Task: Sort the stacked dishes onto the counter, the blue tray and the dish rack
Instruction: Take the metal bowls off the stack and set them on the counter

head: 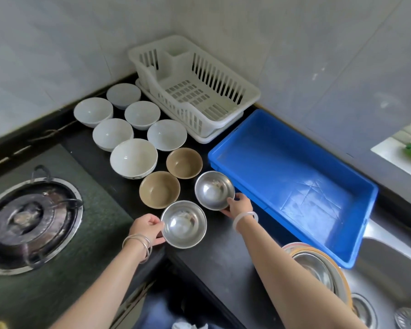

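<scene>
1. Two steel bowls sit at the near end of the dark worktop (223, 245), one in each hand.
2. Left hand (147, 227) grips the nearer steel bowl (183, 224) at its left rim, fingers (156, 222) closed on the edge.
3. Right hand (239, 205) holds the farther steel bowl (214, 189) at its lower right rim, fingers clamped on it; this bowl is just beside the blue tray (226, 153).
4. Two brown bowls (159, 189) stand upright just behind the steel ones, close to each other.
5. Six white bowls (133, 157) stand upright farther back, in two rows reaching toward the wall.
6. White dish rack (252, 96) sits in the corner, holding no dishes, and the blue tray to its right likewise holds none.
7. Remaining stacked dishes (318, 267) rest in the sink (394, 262) at lower right, partly hidden by the right forearm.
8. Gas burner (29, 222) lies at the left.
</scene>
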Demonstrator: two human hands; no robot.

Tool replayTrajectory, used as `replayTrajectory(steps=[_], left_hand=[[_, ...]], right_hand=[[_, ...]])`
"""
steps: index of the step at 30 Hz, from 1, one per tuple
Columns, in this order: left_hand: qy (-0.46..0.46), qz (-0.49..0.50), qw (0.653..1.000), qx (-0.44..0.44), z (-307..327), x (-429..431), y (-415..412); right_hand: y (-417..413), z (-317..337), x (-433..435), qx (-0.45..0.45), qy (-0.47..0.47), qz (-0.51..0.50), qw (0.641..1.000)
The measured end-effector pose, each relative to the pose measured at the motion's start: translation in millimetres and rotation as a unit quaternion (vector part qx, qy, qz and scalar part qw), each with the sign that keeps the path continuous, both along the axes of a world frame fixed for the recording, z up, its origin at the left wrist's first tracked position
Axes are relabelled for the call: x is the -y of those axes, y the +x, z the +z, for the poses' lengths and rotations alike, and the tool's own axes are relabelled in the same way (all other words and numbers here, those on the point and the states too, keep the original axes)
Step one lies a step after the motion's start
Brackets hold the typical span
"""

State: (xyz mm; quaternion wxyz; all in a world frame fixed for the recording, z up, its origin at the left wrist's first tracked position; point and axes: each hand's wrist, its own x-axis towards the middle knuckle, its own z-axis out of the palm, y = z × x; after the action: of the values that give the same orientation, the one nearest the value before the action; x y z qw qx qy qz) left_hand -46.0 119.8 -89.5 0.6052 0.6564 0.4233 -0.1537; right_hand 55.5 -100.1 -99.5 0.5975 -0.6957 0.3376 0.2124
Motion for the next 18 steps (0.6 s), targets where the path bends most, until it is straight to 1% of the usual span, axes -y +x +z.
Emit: replayTrajectory(steps=[9,18], left_hand=[[-0.005,-0.002,1.0,0.015,-0.3,4.9,3.1],[0.042,-0.009,0.999,0.024,3.1,9.6,2.3]], right_hand=[[0.0,-7.3,-7.4,0.006,0.038,-0.009,0.999],[-3.1,-2.8,-6.3,-0.002,0.047,0.0,0.999]])
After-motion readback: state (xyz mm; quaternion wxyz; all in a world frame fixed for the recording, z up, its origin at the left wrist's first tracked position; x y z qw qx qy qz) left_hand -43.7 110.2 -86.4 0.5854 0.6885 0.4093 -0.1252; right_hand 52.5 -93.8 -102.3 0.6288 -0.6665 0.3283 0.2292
